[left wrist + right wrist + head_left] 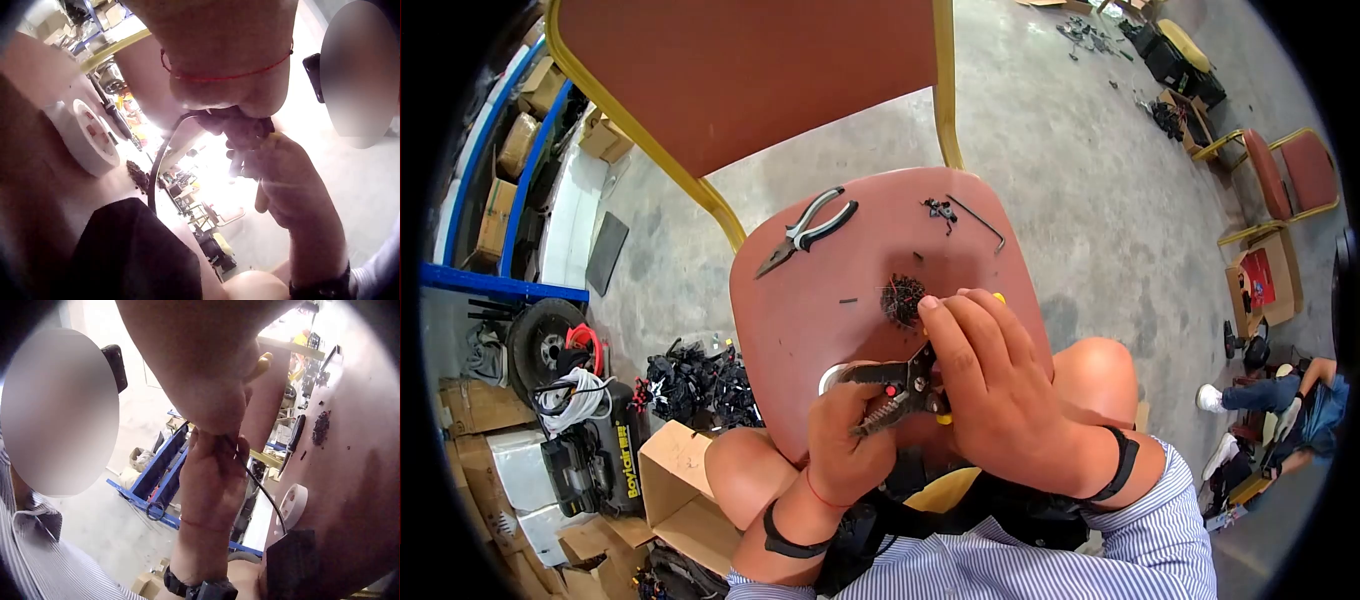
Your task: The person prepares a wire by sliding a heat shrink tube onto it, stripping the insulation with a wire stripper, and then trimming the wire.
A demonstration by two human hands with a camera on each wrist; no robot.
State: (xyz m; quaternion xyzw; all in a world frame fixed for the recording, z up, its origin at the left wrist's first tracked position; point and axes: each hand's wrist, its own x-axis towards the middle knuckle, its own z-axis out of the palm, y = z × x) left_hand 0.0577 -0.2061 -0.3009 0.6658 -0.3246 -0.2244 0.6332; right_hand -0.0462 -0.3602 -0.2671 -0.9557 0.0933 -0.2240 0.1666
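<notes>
In the head view a dark hand tool [918,385], with a spring, a red dot and yellow parts, lies between both hands above the chair seat. My right hand [1000,390] grips its right side, fingers bent over it. The left hand [850,435] is curled against its left end; anything small inside those fingers is hidden. Just beyond the right fingertips sits a pile of small black bits [902,300]. Both wrist views show the hands meeting, the left hand [212,481] below the right in the right wrist view, the contact point unclear.
On the seat [800,310] lie pliers [808,232], a hex key [978,222], small black parts [940,212] and a white tape roll [292,506] partly behind the left hand. The chair back [750,80] rises beyond. Boxes and black parts [700,385] stand left; another person sits far right.
</notes>
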